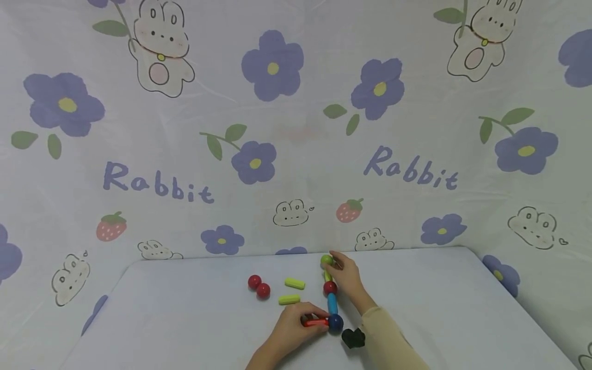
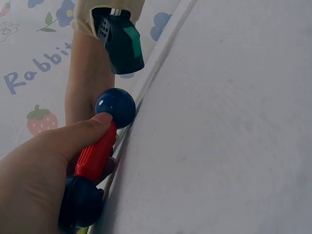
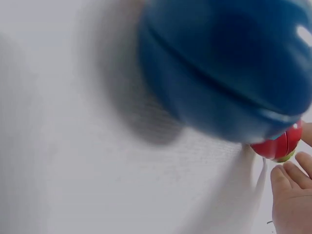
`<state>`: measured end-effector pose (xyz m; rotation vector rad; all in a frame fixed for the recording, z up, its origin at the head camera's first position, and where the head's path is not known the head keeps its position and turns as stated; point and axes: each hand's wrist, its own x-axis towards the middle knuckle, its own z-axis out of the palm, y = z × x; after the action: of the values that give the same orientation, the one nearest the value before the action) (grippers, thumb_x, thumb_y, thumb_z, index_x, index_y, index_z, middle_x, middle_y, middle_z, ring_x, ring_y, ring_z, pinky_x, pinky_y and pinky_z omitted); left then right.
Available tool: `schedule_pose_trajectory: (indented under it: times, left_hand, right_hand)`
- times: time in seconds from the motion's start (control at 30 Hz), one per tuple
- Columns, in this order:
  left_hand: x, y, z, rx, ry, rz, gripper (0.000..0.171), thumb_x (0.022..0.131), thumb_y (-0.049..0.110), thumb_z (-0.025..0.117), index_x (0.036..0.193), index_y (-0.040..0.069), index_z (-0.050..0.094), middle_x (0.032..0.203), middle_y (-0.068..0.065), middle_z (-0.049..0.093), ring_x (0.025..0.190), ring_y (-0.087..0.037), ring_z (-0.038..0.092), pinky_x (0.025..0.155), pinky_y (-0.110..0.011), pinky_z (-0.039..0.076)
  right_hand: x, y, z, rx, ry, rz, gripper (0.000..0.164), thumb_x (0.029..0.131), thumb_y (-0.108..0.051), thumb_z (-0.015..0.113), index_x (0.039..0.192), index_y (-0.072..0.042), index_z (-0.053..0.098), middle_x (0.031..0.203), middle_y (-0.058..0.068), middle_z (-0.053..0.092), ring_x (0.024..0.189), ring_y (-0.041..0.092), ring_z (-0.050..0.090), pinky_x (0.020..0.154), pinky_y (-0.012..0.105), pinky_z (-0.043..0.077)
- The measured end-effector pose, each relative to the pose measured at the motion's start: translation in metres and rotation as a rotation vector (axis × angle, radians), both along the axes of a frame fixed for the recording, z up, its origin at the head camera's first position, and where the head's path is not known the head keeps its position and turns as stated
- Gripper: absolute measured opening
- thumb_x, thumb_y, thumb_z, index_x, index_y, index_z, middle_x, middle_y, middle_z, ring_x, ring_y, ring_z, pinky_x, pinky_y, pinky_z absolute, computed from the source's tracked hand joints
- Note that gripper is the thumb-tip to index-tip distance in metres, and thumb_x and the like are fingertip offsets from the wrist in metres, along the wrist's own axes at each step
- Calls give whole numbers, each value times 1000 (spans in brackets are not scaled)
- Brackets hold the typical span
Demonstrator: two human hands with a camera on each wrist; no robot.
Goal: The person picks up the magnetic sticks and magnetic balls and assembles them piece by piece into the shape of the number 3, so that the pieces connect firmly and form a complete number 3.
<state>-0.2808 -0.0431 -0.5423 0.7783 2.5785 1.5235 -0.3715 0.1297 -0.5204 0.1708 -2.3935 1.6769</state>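
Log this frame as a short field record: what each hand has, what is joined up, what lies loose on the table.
left hand: grips red stick that meets the dark blue ball
right hand: pinches green ball at the chain's far end
chain: green ball, yellow stick, red ball, blue stick, dark blue ball
loose: two red balls, two yellow-green sticks
surface: white table

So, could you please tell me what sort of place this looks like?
Probably a home play corner: a table under a cartoon rabbit cloth, with toy rods and balls between the hands.
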Motion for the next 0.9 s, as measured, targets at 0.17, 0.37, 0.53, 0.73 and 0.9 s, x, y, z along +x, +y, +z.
schedule_pose_trajectory:
  times: [0.17, 0.37, 0.53, 0.73, 0.9]
  left_hand:
    - [0, 0, -1, 7, -9, 4, 25, 73, 36, 71, 97, 29, 68, 84, 16, 61, 70, -7, 53, 64, -23, 47]
    - [-1, 0, -3, 10, 23, 0, 26, 74, 37, 70, 97, 27, 69, 85, 16, 62, 70, -6, 54, 63, -22, 47]
    - [0, 0, 0, 10, 7, 5, 26, 74, 37, 70, 97, 28, 68, 85, 16, 62, 72, -6, 54, 65, -23, 47]
    - [1, 0, 1, 8, 4, 11, 25, 73, 37, 71, 97, 28, 69, 84, 16, 61, 70, -7, 54, 64, -23, 47]
    - [1, 1, 3, 13, -7, 8, 25, 74, 36, 70, 97, 28, 69, 84, 15, 62, 71, -7, 54, 64, -23, 47]
  right_hand:
    - [8, 3, 0, -52, -6, 7, 47, 80, -5, 66, 122, 5, 49, 125, 19, 47, 117, 30, 42, 91, 33, 39]
    - [21, 9, 0, -111, -8, 28, 47, 80, -9, 67, 122, 3, 50, 126, 16, 48, 117, 27, 43, 90, 31, 40]
    - [30, 15, -4, -125, 3, 45, 44, 80, -10, 67, 120, 1, 52, 125, 12, 50, 117, 24, 43, 90, 29, 40]
    - [40, 19, -10, -179, 1, 106, 40, 78, -8, 69, 115, 1, 57, 120, 10, 54, 115, 22, 46, 87, 27, 41]
    - [54, 19, 3, -192, -31, 131, 39, 77, -8, 70, 113, 3, 57, 115, 16, 56, 108, 28, 51, 85, 27, 44]
